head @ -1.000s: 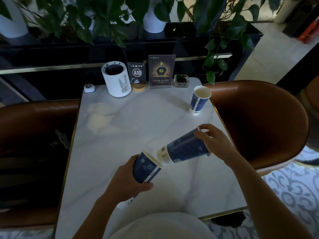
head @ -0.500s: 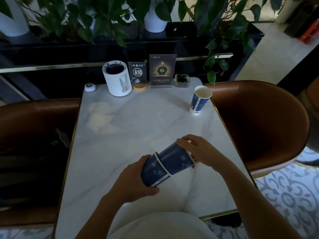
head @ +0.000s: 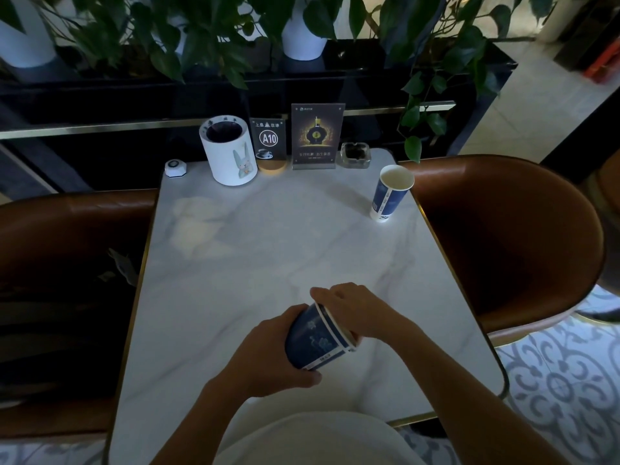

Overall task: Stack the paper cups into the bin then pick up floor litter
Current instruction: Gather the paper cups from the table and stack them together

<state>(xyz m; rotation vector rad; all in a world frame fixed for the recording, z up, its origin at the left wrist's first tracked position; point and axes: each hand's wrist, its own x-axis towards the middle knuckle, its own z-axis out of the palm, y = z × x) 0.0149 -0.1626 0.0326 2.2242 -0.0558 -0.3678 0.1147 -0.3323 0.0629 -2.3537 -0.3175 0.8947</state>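
Marble table [head: 255, 263], white with gold edging. Along far edge, left to right: white call button [head: 175, 168]; A10 number sign [head: 268, 139] on round wooden base; acrylic stand [head: 317, 135] with bottle advert; glass ashtray [head: 355, 155]. Brown leather chair [head: 523, 236] at right side; brown bench [head: 63, 250] at left. Behind table: dark ledge [head: 100, 95] with brass trim, bearing leafy plants [head: 208, 38] in white pots [head: 303, 45]. Patterned floor tiles [head: 563, 374] at lower right.
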